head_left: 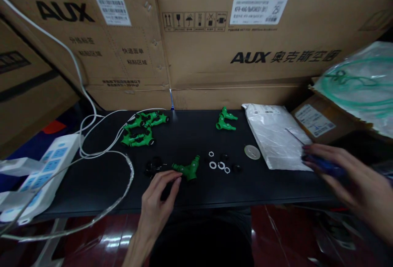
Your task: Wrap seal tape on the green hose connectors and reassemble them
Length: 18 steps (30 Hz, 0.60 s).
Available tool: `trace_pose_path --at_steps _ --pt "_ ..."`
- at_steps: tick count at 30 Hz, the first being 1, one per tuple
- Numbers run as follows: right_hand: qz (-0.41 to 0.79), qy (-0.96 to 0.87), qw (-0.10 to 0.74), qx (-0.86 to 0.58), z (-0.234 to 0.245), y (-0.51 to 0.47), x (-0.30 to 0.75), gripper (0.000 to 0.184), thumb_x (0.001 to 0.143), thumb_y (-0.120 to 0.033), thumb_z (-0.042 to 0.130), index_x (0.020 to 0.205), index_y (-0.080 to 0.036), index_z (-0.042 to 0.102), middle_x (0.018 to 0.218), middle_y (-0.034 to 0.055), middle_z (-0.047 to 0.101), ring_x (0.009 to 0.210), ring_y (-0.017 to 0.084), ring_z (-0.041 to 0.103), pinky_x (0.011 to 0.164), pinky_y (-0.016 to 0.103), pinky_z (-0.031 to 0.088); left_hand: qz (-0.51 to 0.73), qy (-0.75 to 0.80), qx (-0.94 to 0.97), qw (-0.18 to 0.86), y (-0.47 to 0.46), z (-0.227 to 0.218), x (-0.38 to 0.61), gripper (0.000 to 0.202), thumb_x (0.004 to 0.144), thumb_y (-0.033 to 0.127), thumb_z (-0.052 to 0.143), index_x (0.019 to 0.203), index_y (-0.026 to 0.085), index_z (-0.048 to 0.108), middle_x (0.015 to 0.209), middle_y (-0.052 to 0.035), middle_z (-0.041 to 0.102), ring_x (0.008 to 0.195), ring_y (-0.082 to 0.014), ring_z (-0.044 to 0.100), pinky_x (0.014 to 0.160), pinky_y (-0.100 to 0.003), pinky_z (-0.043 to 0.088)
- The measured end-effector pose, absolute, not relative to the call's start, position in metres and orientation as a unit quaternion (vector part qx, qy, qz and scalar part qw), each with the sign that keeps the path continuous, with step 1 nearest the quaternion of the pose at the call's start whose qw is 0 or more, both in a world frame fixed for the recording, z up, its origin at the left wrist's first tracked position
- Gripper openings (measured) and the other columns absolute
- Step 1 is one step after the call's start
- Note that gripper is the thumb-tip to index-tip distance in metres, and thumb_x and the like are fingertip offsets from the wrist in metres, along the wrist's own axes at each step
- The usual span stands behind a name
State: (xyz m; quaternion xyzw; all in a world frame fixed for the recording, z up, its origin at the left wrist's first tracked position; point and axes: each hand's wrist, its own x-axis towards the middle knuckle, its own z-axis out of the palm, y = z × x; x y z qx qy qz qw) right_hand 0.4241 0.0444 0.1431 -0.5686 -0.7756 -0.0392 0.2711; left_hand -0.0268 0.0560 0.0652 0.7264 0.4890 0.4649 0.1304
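With thumb and fingertips, my left hand (pixel 158 197) grips one arm of a green Y-shaped pipe fitting (pixel 190 170) lying low over the black table. My right hand (pixel 359 177), slightly blurred, is closed around the blue handle of a screwdriver (pixel 325 165); its thin shaft points up and left above the white plastic packet. Several white rings (pixel 213 165) lie to the right of the fitting, with small black parts (pixel 237 168) beside them. Left of the fitting is a cluster of small black pieces (pixel 153 165), partly indistinct.
More green fittings lie at the back left (pixel 139 130) and back right (pixel 225 120). A round translucent disc (pixel 252 152) is beside the white packet (pixel 273 136). A power strip (pixel 46 177) and white cables occupy the left. Large cardboard boxes (pixel 196 66) wall the back.
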Motion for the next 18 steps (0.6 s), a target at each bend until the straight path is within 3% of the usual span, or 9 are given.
trace_pose_path --at_steps 3,5,9,13,15,18 --pt "-0.053 -0.818 0.2 -0.537 0.088 0.041 0.435 0.054 0.095 -0.012 0.045 0.145 -0.03 0.055 0.149 0.0146 0.06 0.125 0.037 0.069 0.097 0.05 0.061 0.454 0.48 0.739 0.13 0.053 0.065 -0.026 0.018 0.1 0.012 0.064 0.112 0.022 0.072 0.107 -0.0035 0.073 0.101 -0.0176 0.072 0.093 -0.03 0.058" --pt "-0.064 -0.822 0.175 -0.539 0.052 0.041 0.442 0.057 0.093 -0.007 0.04 0.145 -0.025 0.056 0.147 0.0166 0.061 0.125 0.037 0.069 0.096 0.051 0.063 0.435 0.473 0.756 0.127 0.052 0.067 -0.028 0.021 0.1 0.01 0.061 0.115 0.023 0.07 0.109 -0.0044 0.072 0.103 -0.0186 0.071 0.094 -0.032 0.058" --pt "-0.043 -0.821 0.143 -0.551 0.018 0.041 0.447 0.067 0.09 -0.002 0.04 0.154 -0.02 0.049 0.157 0.0178 0.054 0.133 0.035 0.065 0.105 0.051 0.06 0.338 0.433 0.827 0.121 0.061 0.074 -0.035 0.036 0.101 0.007 0.056 0.131 0.025 0.064 0.13 -0.0079 0.068 0.125 -0.0233 0.063 0.107 -0.044 0.055" --pt "-0.041 -0.827 0.158 -0.538 0.027 0.042 0.442 0.094 0.081 0.003 0.044 0.167 -0.031 0.03 0.16 0.0114 0.052 0.132 0.034 0.066 0.104 0.048 0.062 0.18 0.356 0.908 0.124 0.081 0.084 -0.04 0.055 0.101 0.006 0.055 0.151 0.03 0.049 0.154 -0.0063 0.055 0.148 -0.0249 0.047 0.126 -0.06 0.036" --pt "-0.039 -0.819 0.167 -0.548 0.037 0.04 0.437 0.102 0.081 0.004 0.045 0.169 -0.039 0.019 0.16 0.0092 0.053 0.13 0.034 0.067 0.1 0.048 0.064 0.125 0.326 0.929 0.124 0.091 0.085 -0.041 0.064 0.1 0.003 0.056 0.155 0.033 0.043 0.159 -0.0048 0.051 0.152 -0.0233 0.043 0.129 -0.06 0.03" --pt "-0.066 -0.792 0.182 -0.578 0.05 0.031 0.425 0.097 0.086 -0.002 0.05 0.168 -0.046 0.019 0.163 0.007 0.049 0.126 0.037 0.068 0.087 0.052 0.066 0.097 0.302 0.939 0.132 0.1 0.082 -0.042 0.072 0.097 -0.004 0.055 0.156 0.035 0.042 0.163 -0.003 0.047 0.154 -0.021 0.04 0.131 -0.058 0.029"
